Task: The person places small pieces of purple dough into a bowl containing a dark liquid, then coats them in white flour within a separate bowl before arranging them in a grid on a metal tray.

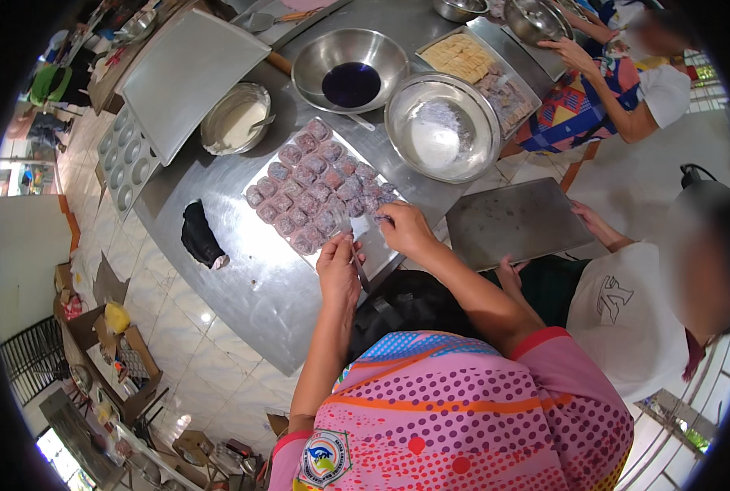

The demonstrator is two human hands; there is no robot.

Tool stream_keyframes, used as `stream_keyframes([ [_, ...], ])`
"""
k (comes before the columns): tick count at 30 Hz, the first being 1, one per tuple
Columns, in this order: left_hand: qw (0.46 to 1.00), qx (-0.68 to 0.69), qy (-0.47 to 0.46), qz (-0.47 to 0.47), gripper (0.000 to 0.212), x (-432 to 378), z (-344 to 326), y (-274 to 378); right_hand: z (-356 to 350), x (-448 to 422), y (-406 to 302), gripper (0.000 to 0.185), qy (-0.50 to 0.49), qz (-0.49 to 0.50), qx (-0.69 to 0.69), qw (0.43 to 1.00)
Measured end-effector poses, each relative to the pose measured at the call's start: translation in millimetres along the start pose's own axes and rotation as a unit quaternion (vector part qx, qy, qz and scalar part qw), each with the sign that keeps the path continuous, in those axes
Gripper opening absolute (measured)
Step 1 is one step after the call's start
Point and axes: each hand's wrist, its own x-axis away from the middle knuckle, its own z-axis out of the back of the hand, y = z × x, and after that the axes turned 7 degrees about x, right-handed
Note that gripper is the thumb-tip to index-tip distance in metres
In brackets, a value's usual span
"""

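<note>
My left hand (338,261) grips a metal fork (360,270), its tines over the near side of a tray of cakes. At the right edge of that tray, my right hand (408,230) pinches a small purple, crumb-coated cake piece (382,217), partly hidden by the fingers. Several rows of coated square cakes (306,177) sit close together on the pale flat tray (374,261). The bare part of this tray lies between my two hands.
Steel bowls hold dark purple liquid (351,85), white powder (441,138) and pale batter (236,119). Behind is a pan of cut cake (460,58). A black cloth item (202,236) lies left. At right, a person holds a dark baking tray (518,222); another handles a bowl (538,21).
</note>
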Motion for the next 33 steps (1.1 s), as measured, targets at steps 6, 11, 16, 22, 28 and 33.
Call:
stream_keyframes([
  [6, 1.0, -0.012, -0.001, 0.004, 0.017, -7.9, 2.6, -5.9, -4.1, -9.2, 7.9, 0.016, -0.067, -0.092, -0.1, 0.988],
  [11, 0.997, -0.076, -0.002, -0.017, 0.016, -7.2, 11.1, -12.4, -17.3, -9.5, 6.4, 0.013, -0.153, -0.132, -0.304, 0.931],
  [16, 0.989, -0.143, -0.016, -0.018, 0.013, 2.5, 33.4, -15.5, -20.9, 7.0, -5.8, 0.014, -0.187, -0.284, -0.381, 0.86],
  [22, 0.92, -0.354, -0.043, -0.161, 0.009, 1.6, 68.5, -18.6, -36.8, 23.5, 19.1, 0.013, -0.038, -0.2, -0.164, 0.965],
  [28, 0.787, -0.532, -0.055, -0.308, 0.015, -1.0, 72.5, -3.5, -18.9, -0.5, 34.9, 0.035, 0.079, -0.071, 0.112, 0.988],
  [33, 0.744, -0.577, -0.077, -0.329, 0.018, -9.4, 72.1, 0.6, -19.0, -26.1, 34.4, 0.042, 0.042, 0.017, 0.186, 0.982],
])
